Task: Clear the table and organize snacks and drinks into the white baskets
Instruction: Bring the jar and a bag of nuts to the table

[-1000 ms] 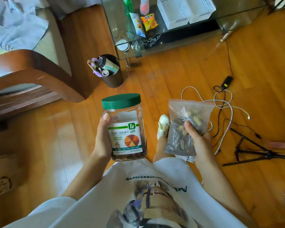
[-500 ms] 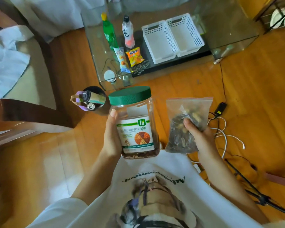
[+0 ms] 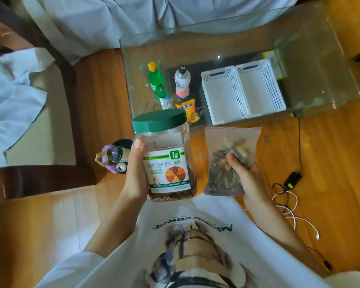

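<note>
Glass table [image 3: 312, 59] nearer, fully visible

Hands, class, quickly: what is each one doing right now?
Left hand: fingers wrapped round the green-lidded jar, holding it upright.
Right hand: fingers gripping the clear zip bag of nuts.

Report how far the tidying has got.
Nothing is sorted yet: both white baskets sit bare on the glass table. In hand: the left hand grips a green-lidded jar, the right hand a bag of nuts. Left: the green bottle, white bottle and snack packets.
</note>
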The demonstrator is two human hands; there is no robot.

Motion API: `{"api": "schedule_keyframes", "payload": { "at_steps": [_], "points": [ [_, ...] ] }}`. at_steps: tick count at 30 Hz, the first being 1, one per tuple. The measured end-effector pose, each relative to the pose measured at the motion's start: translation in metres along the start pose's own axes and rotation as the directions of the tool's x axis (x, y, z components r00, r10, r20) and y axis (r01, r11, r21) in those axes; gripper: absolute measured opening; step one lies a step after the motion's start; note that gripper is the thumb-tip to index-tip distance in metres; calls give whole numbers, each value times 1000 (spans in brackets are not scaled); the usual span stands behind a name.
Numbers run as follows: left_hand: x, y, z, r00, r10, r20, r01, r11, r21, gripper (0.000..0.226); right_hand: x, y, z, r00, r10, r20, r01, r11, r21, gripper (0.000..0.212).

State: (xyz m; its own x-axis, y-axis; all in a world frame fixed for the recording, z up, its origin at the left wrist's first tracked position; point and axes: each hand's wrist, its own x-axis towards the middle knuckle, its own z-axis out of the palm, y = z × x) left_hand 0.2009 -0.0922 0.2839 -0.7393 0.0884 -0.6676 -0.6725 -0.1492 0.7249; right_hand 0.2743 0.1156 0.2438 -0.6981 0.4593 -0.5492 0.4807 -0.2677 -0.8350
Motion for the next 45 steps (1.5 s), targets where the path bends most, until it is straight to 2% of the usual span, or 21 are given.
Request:
{"api": "schedule_keyframes", "payload": {
  "at_steps": [2, 4, 5, 7, 10, 13, 14, 16, 17, 18, 21, 25, 31, 35, 39, 45],
  "points": [
    [28, 30, 1, 994, 106, 33, -108, 989, 105, 86, 26, -26, 20, 1000, -23, 1, 23, 999, 23, 17],
    [55, 64, 9, 975, 199, 98, -213, 965, 156, 75, 51, -45, 34, 1000, -13, -13, 14, 998, 67, 23],
    [67, 77, 13, 957, 263, 126, -283, 939, 193, 69, 64, -54, 40, 1000, 4, -23, -2, 996, 90, 20],
    [88, 96, 18, 928, 352, 119, -372, 886, 276, 71, 90, -68, 46, 999, 23, -29, -20, 992, 121, 3],
    [124, 125, 32, 915, 386, 115, -401, 843, 359, 91, 127, -92, 53, 998, 40, -42, -35, 991, 126, 10],
    [165, 150, 51, 916, 384, 119, -399, 836, 377, 96, 176, -111, 57, 996, 75, -41, -70, 991, 118, 6],
    [179, 158, 59, 911, 395, 120, -409, 828, 384, 101, 194, -117, 58, 995, 86, -42, -82, 992, 100, 12],
    [210, 175, 77, 902, 414, 119, -426, 815, 393, 110, 232, -131, 62, 994, 99, -46, -95, 993, 72, 44],
    [227, 182, 85, 903, 414, 114, -423, 811, 404, 111, 251, -139, 65, 994, 96, -49, -94, 994, 53, 59],
    [246, 188, 93, 906, 409, 110, -416, 812, 410, 109, 272, -146, 67, 995, 87, -46, -86, 996, 29, 65],
    [304, 198, 115, 920, 381, 87, -383, 830, 405, 97, 337, -156, 78, 992, 121, -18, -121, 992, -25, 51],
    [383, 185, 133, 929, 364, 67, -358, 836, 416, 88, 418, -157, 98, 987, 160, -2, -159, 982, -105, 44],
    [479, 138, 124, 954, 296, 56, -276, 788, 550, 101, 520, -120, 126, 989, 151, 1, -148, 971, -187, 38],
    [514, 108, 115, 960, 272, 62, -249, 737, 628, 98, 565, -87, 136, 984, 169, 49, -151, 955, -256, 33],
    [535, 79, 111, 976, 203, 80, -206, 733, 648, 101, 598, -57, 137, 975, 197, 107, -148, 923, -355, 27],
    [551, 51, 107, 990, 129, 49, -130, 741, 659, 95, 624, -25, 133, 961, 243, 129, -149, 853, -500, 43]
  ]
}}
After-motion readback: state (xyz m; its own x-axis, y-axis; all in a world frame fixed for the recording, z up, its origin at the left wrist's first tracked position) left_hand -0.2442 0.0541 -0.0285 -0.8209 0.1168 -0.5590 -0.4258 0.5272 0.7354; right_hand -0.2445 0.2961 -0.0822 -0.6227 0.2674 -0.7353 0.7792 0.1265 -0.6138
